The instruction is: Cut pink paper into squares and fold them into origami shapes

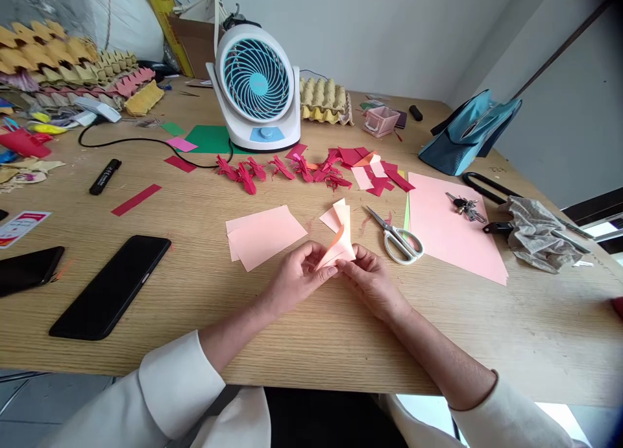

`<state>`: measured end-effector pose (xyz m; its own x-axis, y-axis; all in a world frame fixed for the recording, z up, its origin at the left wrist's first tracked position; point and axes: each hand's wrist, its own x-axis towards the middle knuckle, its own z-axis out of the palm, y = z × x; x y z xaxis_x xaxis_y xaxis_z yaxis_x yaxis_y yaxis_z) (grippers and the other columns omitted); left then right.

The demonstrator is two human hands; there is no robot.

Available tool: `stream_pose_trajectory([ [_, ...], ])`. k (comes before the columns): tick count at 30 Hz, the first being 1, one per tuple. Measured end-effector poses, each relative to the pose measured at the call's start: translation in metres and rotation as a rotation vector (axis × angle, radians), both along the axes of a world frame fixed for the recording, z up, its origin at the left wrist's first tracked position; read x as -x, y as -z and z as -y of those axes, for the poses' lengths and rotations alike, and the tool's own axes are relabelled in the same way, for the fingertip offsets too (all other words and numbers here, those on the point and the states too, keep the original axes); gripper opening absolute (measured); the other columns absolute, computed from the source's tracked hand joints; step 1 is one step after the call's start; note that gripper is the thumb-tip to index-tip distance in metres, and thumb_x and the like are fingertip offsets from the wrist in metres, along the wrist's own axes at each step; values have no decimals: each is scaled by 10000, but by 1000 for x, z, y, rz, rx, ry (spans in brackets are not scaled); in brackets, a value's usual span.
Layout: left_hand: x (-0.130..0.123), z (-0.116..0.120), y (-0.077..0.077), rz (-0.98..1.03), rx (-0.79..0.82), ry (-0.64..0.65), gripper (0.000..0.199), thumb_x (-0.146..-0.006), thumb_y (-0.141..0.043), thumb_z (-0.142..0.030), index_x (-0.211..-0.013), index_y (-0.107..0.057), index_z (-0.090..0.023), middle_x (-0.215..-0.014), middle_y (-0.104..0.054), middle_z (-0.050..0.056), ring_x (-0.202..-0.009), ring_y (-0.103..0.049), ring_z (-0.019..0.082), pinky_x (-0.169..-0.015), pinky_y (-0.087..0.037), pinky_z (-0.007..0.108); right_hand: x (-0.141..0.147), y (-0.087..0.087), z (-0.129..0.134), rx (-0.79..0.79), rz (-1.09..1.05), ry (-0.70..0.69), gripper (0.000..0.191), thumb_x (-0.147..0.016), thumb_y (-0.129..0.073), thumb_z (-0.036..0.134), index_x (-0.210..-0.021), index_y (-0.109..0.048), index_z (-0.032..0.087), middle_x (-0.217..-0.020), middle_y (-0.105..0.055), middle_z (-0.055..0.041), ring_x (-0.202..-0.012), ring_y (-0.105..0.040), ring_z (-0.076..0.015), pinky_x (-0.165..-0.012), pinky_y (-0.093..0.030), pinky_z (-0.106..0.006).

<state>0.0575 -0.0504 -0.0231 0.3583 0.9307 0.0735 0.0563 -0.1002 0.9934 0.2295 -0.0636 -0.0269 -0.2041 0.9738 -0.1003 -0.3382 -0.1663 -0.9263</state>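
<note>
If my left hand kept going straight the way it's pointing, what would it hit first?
Your left hand would first meet the folded pink paper it holds, then probably your right hand, though depth is hard to judge here.

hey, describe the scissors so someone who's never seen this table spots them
Start at the white fan with the blue grille. Come nearer, to just beyond the right hand and left of the large pink paper sheets, to the steel-bladed scissors with white loop handles. Those loops set them apart from the flat sheets.
</note>
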Motion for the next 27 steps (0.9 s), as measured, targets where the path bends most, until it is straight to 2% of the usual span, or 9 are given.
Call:
stream_pose_trajectory([
  [6,-1,3,-2,-152,-121,-74,221,-853,-600,-345,-734,-557,-163,-685,-568,-13,-649,-522,118,-602,-410,235,1,3,2,-34,104,-15,266,-699,-800,374,-704,-605,194,-671,-569,40,-641,-484,-104,-653,-407,-243],
  [10,3,4,-11,-329,-262,-138,175,-808,-596,-225,-666,-515,-164,-602,-464,-52,-570,-399,84,-545,-320,220,2,-4,3,-49,151,-46,295,-686,-802,401,-699,-588,198,-677,-569,33,-692,-519,-135,-698,-412,-272],
  [13,4,5,-14,-395,-323,-140,151,-787,-584,-188,-664,-499,-166,-603,-451,-58,-569,-390,78,-547,-310,214,3,-6,3,-43,156,-62,291,-678,-803,411,-727,-608,201,-713,-603,22,-695,-530,-143,-707,-416,-285],
  [18,6,4,-12,-428,-314,-105,130,-796,-554,-219,-685,-510,-170,-610,-456,-56,-573,-396,82,-540,-309,213,1,-1,3,-34,142,-44,284,-656,-823,385,-681,-613,195,-680,-601,27,-664,-528,-136,-692,-416,-282],
  [27,7,2,-15,-483,-248,-84,101,-763,-527,-203,-669,-515,-167,-590,-444,-58,-551,-371,82,-515,-286,218,-3,2,1,-18,110,2,211,-702,-799,368,-724,-671,201,-731,-666,7,-696,-568,-137,-700,-433,-270],
])
